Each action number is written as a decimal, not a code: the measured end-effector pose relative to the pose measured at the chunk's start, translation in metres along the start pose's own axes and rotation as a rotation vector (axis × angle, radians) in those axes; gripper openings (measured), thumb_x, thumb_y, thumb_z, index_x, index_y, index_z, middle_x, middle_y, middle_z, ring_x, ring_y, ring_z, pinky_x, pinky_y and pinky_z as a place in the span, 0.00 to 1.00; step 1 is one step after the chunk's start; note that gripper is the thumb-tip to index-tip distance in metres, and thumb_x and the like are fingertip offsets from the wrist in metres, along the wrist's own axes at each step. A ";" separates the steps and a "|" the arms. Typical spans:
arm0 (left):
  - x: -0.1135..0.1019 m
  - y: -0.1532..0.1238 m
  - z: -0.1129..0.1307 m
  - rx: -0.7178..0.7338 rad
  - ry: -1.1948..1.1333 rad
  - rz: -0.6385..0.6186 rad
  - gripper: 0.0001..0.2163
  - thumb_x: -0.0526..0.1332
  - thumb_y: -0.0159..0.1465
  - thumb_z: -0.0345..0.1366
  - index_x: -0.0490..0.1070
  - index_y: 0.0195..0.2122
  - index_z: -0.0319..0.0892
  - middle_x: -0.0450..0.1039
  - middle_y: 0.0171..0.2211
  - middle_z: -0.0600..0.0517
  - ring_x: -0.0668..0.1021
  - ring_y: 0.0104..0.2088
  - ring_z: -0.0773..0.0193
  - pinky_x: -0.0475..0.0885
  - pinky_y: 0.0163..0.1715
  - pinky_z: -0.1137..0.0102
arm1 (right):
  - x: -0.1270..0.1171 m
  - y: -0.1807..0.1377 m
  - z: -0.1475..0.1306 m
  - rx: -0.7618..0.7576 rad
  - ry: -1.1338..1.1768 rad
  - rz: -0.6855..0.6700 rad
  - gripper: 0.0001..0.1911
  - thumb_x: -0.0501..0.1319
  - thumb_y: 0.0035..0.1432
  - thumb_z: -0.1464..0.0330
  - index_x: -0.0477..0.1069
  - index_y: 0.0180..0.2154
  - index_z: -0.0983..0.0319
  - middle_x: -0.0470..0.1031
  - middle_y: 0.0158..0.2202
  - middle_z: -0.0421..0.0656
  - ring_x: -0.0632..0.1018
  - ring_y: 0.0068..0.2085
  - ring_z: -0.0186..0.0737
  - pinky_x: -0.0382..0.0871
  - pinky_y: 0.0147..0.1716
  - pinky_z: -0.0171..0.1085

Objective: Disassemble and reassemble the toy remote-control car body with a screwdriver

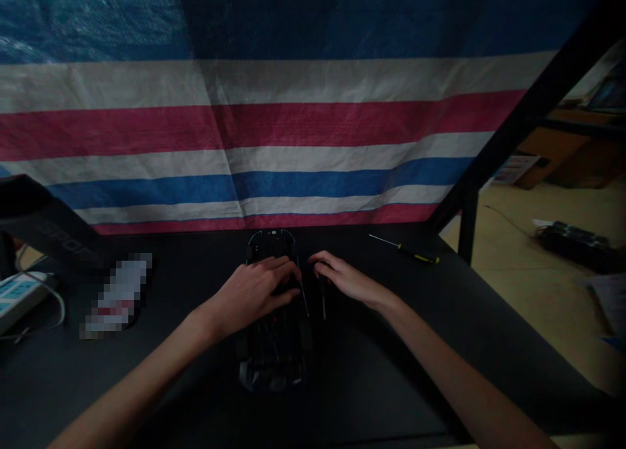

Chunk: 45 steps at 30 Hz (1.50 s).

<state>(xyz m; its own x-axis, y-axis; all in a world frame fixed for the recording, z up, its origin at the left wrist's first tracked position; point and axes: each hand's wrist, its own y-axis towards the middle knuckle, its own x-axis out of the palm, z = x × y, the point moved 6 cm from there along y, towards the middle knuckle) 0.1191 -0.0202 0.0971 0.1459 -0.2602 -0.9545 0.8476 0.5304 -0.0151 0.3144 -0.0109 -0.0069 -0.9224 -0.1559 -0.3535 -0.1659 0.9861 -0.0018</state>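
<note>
A dark toy car (276, 351) lies on the black table, its wheels and what looks like its underside facing up. Across its middle rests my left hand (267, 283), fingers bent over the right side and thumb pressed along the body. Just right of the car, my right hand (337, 276) has its fingers curled round the dark end of a thin tool, apparently a small screwdriver (323, 302). Its slim shaft points toward me, apart from the car. Dim light hides the car's details and most of the tool's handle.
Farther right on the table (391, 371) lies a yellow-and-black screwdriver (415, 253). At left are a pixelated packet (120, 296), a white power strip (22, 299) with a cable, and a dark grey object (59, 227). A striped tarp (293, 130) hangs behind the table.
</note>
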 end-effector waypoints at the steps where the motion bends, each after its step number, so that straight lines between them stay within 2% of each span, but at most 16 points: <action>1: -0.001 0.001 0.000 -0.003 -0.007 -0.008 0.11 0.56 0.78 0.44 0.73 0.54 0.47 0.78 0.55 0.49 0.82 0.51 0.55 0.75 0.45 0.64 | 0.001 0.000 -0.002 0.001 -0.001 -0.016 0.16 0.55 0.72 0.61 0.72 0.54 0.60 0.75 0.42 0.41 0.75 0.43 0.40 0.68 0.49 0.42; 4: -0.002 0.006 -0.002 -0.007 -0.032 -0.042 0.10 0.58 0.77 0.43 0.73 0.54 0.47 0.79 0.54 0.49 0.82 0.49 0.55 0.73 0.44 0.64 | 0.002 -0.001 -0.006 -0.004 -0.002 -0.029 0.15 0.55 0.72 0.63 0.72 0.54 0.60 0.75 0.43 0.41 0.75 0.44 0.41 0.69 0.50 0.42; 12: -0.006 0.022 -0.006 0.000 -0.140 -0.171 0.09 0.62 0.73 0.42 0.75 0.48 0.44 0.79 0.41 0.51 0.79 0.37 0.60 0.69 0.37 0.67 | 0.002 -0.002 -0.010 0.006 0.002 -0.061 0.13 0.55 0.73 0.66 0.71 0.53 0.61 0.74 0.44 0.42 0.75 0.46 0.40 0.70 0.50 0.42; 16: -0.003 0.027 -0.007 0.038 -0.154 -0.171 0.08 0.61 0.72 0.41 0.76 0.45 0.44 0.79 0.37 0.51 0.78 0.34 0.62 0.68 0.36 0.67 | 0.000 -0.002 -0.011 -0.005 -0.007 -0.052 0.11 0.55 0.73 0.66 0.71 0.52 0.60 0.75 0.45 0.43 0.75 0.46 0.40 0.70 0.51 0.42; 20: 0.000 0.027 -0.010 0.026 -0.168 -0.170 0.08 0.61 0.73 0.42 0.77 0.45 0.44 0.79 0.38 0.51 0.78 0.34 0.62 0.67 0.35 0.68 | 0.001 -0.001 -0.009 -0.013 -0.019 -0.041 0.11 0.54 0.73 0.66 0.71 0.52 0.60 0.75 0.46 0.43 0.75 0.47 0.41 0.70 0.52 0.42; 24: 0.000 0.020 -0.011 -0.013 -0.204 -0.166 0.13 0.62 0.73 0.47 0.75 0.51 0.46 0.79 0.39 0.52 0.79 0.37 0.61 0.68 0.36 0.68 | 0.001 -0.001 -0.011 -0.028 -0.033 -0.039 0.12 0.55 0.73 0.67 0.73 0.52 0.60 0.77 0.47 0.43 0.76 0.49 0.41 0.69 0.55 0.43; 30: 0.004 0.006 -0.008 -0.020 -0.195 -0.037 0.14 0.62 0.73 0.49 0.76 0.53 0.47 0.78 0.47 0.50 0.79 0.41 0.60 0.72 0.43 0.65 | 0.004 -0.003 -0.015 -0.079 -0.041 -0.046 0.19 0.54 0.74 0.65 0.75 0.60 0.58 0.82 0.46 0.43 0.79 0.50 0.44 0.70 0.58 0.46; 33: 0.006 0.004 -0.007 -0.037 -0.168 -0.009 0.15 0.62 0.74 0.49 0.75 0.53 0.46 0.78 0.46 0.49 0.80 0.41 0.59 0.73 0.42 0.65 | 0.006 -0.003 -0.014 -0.103 -0.041 -0.042 0.22 0.54 0.74 0.64 0.74 0.64 0.57 0.83 0.51 0.45 0.80 0.54 0.46 0.70 0.60 0.49; 38: 0.005 0.005 -0.006 -0.058 -0.122 -0.027 0.15 0.60 0.75 0.50 0.75 0.53 0.46 0.78 0.46 0.50 0.80 0.42 0.58 0.73 0.42 0.65 | 0.009 -0.003 -0.015 -0.146 -0.019 -0.050 0.23 0.53 0.74 0.63 0.76 0.64 0.58 0.81 0.61 0.47 0.79 0.62 0.49 0.66 0.67 0.51; 45: 0.004 0.009 -0.007 -0.052 -0.096 -0.054 0.14 0.62 0.74 0.48 0.75 0.53 0.45 0.78 0.45 0.49 0.81 0.41 0.58 0.73 0.40 0.66 | 0.008 -0.005 -0.018 -0.124 -0.007 -0.060 0.24 0.54 0.74 0.63 0.76 0.65 0.57 0.81 0.61 0.46 0.79 0.62 0.50 0.66 0.67 0.52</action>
<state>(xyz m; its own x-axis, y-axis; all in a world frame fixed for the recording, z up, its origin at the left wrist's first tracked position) 0.1242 -0.0107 0.0915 0.1511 -0.3648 -0.9188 0.8281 0.5542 -0.0838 0.3014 -0.0177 0.0073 -0.9070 -0.2136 -0.3630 -0.2630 0.9604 0.0920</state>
